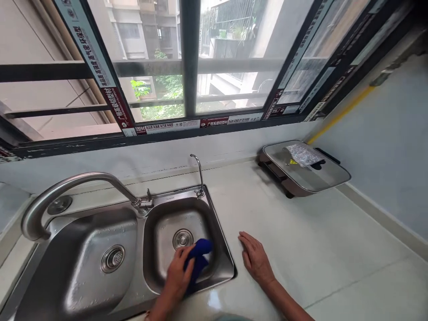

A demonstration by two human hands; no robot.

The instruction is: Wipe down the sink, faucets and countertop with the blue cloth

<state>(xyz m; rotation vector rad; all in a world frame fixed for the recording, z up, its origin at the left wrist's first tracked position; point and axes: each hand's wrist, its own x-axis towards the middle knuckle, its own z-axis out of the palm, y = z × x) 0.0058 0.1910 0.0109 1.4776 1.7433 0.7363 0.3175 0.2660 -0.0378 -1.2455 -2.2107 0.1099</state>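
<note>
I see a sink (139, 263) of smooth, shiny metal, a dull cloth rag (202, 246), and a smooth, glossy counter (307, 240).

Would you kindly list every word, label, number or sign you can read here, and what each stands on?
Nothing reads clearly enough to quote.
Maroon labels on the window frame: Chinese characters, too small and blurred.
Pale strips, same frame: Chinese characters, likewise unclear.
Yellow label on the lidded pan: too small.
Sink, back rim: small mark, illegible.
</note>
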